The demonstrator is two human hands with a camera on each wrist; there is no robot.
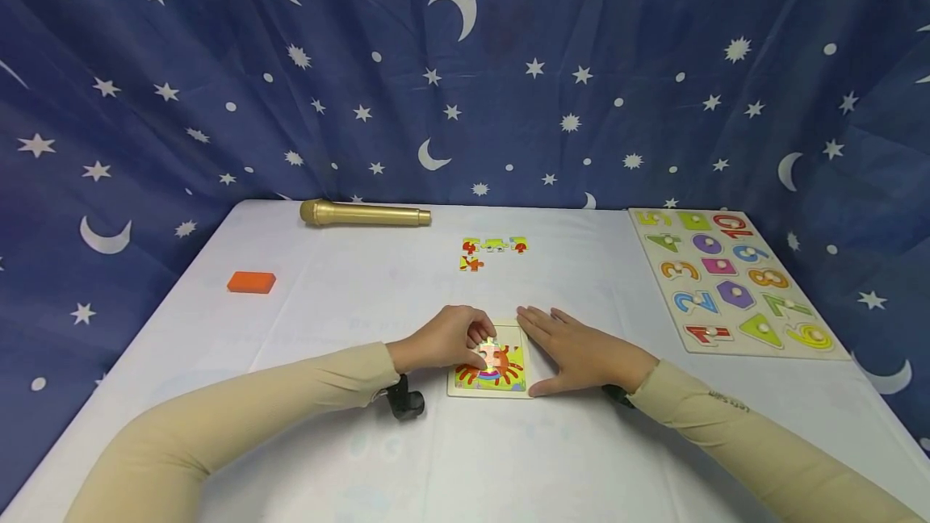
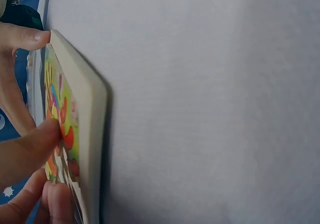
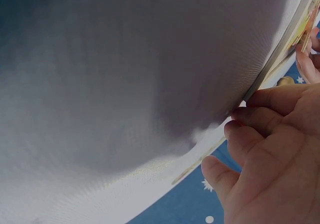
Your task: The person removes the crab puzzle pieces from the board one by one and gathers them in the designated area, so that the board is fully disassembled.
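Note:
A small wooden jigsaw board [image 1: 490,395] with a pale rim and a red crab picture lies on the white table in front of the person. Over its middle the left hand [image 1: 452,336] pinches a jigsaw piece [image 1: 496,354] between thumb and fingers. In the left wrist view the thumb [image 2: 37,141] is close against the crab picture; how far the piece is seated cannot be told. The right hand [image 1: 584,352] rests along the board's right side, its fingers extended, index finger at the far corner and thumb at the near one.
Several loose jigsaw pieces [image 1: 496,246] lie beyond the board. A gold microphone [image 1: 366,214] is at the back left, an orange block [image 1: 251,282] at the left. On the right lies a number and shape peg board [image 1: 741,285]. A starry blue curtain [image 1: 508,63] hangs behind.

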